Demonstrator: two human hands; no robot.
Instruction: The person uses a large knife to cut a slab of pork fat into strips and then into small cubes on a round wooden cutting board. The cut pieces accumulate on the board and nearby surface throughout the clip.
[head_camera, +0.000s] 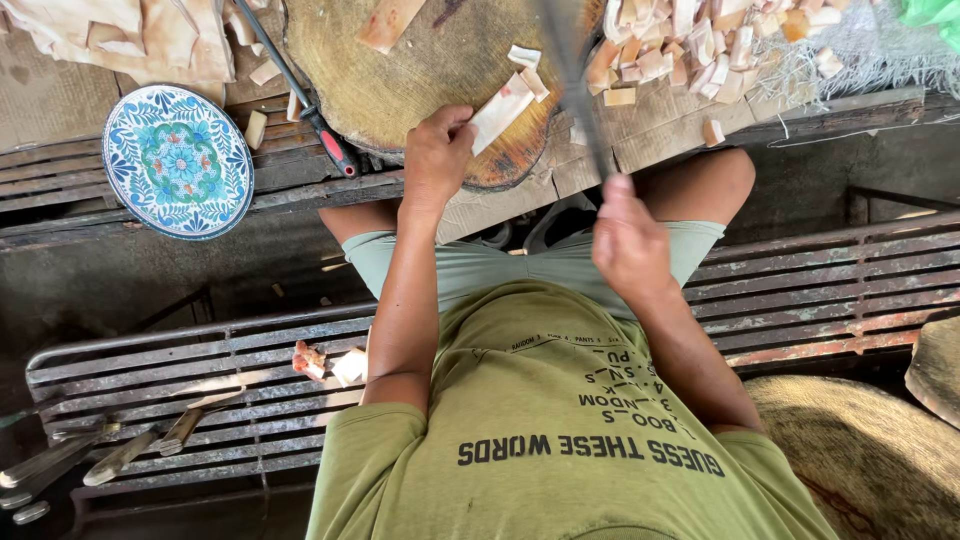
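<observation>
My left hand (437, 152) pinches a pale flat strip (500, 112) and holds it down on a round wooden chopping block (420, 60). My right hand (627, 235) grips the handle of a long dark blade (570, 70), blurred by motion, raised over the block just right of the strip. Two small cut pieces (527, 68) lie on the block beside the strip. A heap of pale cut pieces (690, 45) lies to the right of the block.
A blue and green patterned plate (178, 160) sits at the left. A red-handled tool (318, 120) leans by the block. Pale sheets (130, 35) are stacked top left. Metal slatted benches (200, 390) run beneath, with knives (120, 455) at lower left.
</observation>
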